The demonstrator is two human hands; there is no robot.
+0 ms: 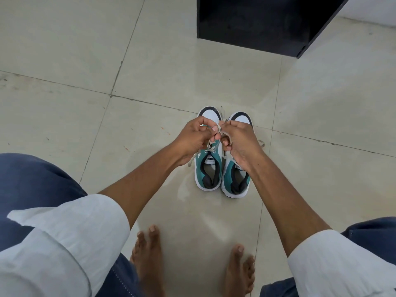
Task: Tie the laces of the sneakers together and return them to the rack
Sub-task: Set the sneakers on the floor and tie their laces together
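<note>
Your left hand (pixel 194 136) and right hand (pixel 237 139) both pinch laces (pixel 219 130) above the sneakers (pixel 209 168); a loose pinch lets the knot slip undone.

open floor (pixel 85 61) surrounds the sneakers (pixel 222 168); a black cabinet (pixel 257 20) stands well beyond.

Teal, white and black sneakers (pixel 221 168); beige floor tiles (pixel 85 50).
</note>
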